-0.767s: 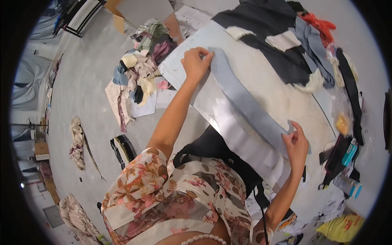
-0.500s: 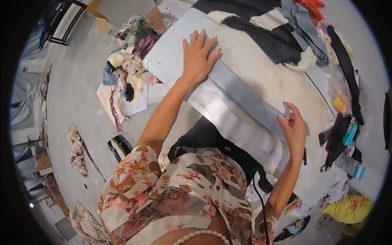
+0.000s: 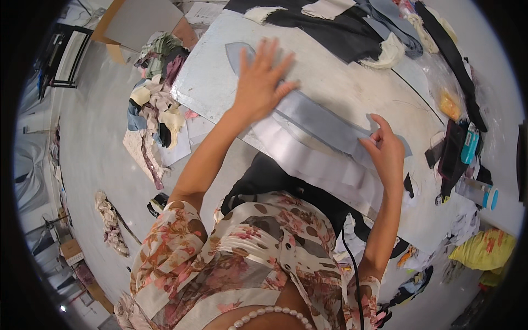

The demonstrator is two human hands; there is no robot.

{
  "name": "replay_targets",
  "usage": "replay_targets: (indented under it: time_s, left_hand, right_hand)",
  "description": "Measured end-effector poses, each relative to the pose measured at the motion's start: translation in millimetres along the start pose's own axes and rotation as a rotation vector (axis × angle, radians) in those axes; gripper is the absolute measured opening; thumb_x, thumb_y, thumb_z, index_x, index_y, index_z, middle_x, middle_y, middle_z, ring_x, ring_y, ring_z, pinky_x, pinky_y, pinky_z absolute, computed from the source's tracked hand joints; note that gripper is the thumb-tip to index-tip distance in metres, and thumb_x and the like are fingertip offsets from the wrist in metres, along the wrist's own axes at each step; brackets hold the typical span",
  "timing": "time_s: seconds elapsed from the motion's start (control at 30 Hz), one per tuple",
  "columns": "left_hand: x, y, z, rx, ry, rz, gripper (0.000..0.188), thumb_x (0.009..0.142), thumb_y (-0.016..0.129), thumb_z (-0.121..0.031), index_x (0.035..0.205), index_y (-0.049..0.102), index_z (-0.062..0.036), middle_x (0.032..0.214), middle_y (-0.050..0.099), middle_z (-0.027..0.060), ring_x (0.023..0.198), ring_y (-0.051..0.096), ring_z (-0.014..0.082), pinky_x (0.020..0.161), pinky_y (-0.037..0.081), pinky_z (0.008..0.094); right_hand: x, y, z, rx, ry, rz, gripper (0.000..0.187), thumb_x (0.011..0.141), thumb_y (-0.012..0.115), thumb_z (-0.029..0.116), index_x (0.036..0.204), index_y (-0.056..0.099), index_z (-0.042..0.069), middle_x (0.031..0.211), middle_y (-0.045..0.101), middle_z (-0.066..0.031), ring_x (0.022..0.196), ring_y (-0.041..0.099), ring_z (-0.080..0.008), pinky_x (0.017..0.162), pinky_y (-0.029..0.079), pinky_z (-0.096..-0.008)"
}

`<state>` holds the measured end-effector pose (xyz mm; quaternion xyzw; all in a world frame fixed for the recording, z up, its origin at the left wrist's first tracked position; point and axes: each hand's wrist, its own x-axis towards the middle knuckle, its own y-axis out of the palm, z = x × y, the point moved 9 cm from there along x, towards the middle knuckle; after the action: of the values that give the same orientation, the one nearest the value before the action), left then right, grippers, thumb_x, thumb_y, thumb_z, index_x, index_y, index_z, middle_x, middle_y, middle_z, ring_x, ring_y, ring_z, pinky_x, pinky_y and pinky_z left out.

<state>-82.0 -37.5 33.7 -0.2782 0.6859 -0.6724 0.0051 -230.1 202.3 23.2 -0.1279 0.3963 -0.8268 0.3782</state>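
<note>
A long grey-blue fabric strip (image 3: 319, 120) lies slantwise across the pale worktable, its pointed far end showing beyond my left hand. My left hand (image 3: 259, 85) rests over the strip with fingers spread, slightly smeared by motion. At the strip's near right end, my right hand (image 3: 386, 149) pinches the edge between thumb and curled fingers, the index finger raised. Along the table's near edge, beside the grey-blue piece, runs a wavy whitish strip (image 3: 308, 159). Part of the grey-blue strip is hidden beneath my left hand.
Black cloth (image 3: 330, 36) with cream scraps lies at the table's far side. To the right are a dark pouch (image 3: 454, 146), a turquoise packet (image 3: 469, 144) and a clear bag. Fabric scraps (image 3: 157, 104) are heaped left of the table. A yellow bundle (image 3: 484, 250) lies lower right.
My left hand has shifted along the strip, uncovering its pointed far end. My right hand stays at the near right end. The whole view has shifted slightly.
</note>
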Motion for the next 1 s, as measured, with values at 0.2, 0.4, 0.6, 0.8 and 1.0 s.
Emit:
replay_targets:
  time_s: [0.2, 0.4, 0.6, 0.8, 1.0]
  left_hand:
    - [-15.5, 30.0, -42.6, -0.079, 0.171, 0.207, 0.057, 0.096, 0.042, -0.054, 0.146, 0.041, -0.0254, 0.155, 0.029, 0.0097, 0.145, 0.022, 0.0291, 0.118, 0.008, 0.055]
    - [-13.9, 29.6, -43.2, -0.052, 0.187, 0.206, 0.06, 0.095, 0.042, -0.055, 0.147, 0.04, -0.0251, 0.156, 0.03, 0.0092, 0.145, 0.022, 0.0288, 0.118, 0.008, 0.0544]
    - [-3.9, 8.2, -87.4, -0.121, 0.29, 0.149, 0.062, 0.092, 0.051, -0.052, 0.145, 0.043, -0.0224, 0.154, 0.031, 0.0111, 0.145, 0.024, 0.0287, 0.118, 0.009, 0.0552]
    - [-11.7, 32.4, -134.9, -0.268, 0.466, 0.202, 0.068, 0.086, 0.06, -0.052, 0.14, 0.049, -0.0127, 0.152, 0.035, 0.0124, 0.144, 0.027, 0.0295, 0.116, 0.014, 0.0567]
    - [-12.7, 32.6, -133.1, -0.27, 0.432, 0.224, 0.072, 0.084, 0.058, -0.059, 0.141, 0.049, -0.0164, 0.152, 0.035, 0.0128, 0.143, 0.027, 0.0311, 0.116, 0.013, 0.0572]
  right_hand:
    - [-5.3, -7.2, -2.2, 0.063, 0.047, 0.078, 0.057, 0.074, 0.076, 0.008, 0.127, 0.057, 0.012, 0.072, 0.056, -0.0045, 0.059, 0.051, -0.0194, 0.059, 0.042, -0.031]
    - [-3.9, -16.1, -7.3, -0.008, -0.019, -0.031, 0.058, 0.074, 0.076, 0.006, 0.128, 0.056, 0.012, 0.076, 0.059, -0.0058, 0.063, 0.054, -0.0214, 0.062, 0.045, -0.0324]
    - [-5.7, -12.8, -4.0, -0.048, -0.056, -0.07, 0.058, 0.074, 0.075, 0.006, 0.128, 0.056, 0.012, 0.078, 0.061, -0.0074, 0.067, 0.058, -0.0256, 0.065, 0.047, -0.0344]
    - [-11.2, -29.8, -17.5, -0.053, -0.025, -0.073, 0.059, 0.073, 0.075, 0.003, 0.129, 0.056, 0.01, 0.074, 0.058, -0.0052, 0.064, 0.056, -0.0196, 0.062, 0.046, -0.0308]
    - [-30.9, -53.2, -88.0, 0.434, 0.188, -0.198, 0.057, 0.075, 0.072, -0.005, 0.129, 0.057, 0.006, 0.075, 0.049, 0.0041, 0.062, 0.042, -0.0036, 0.056, 0.038, -0.0193]
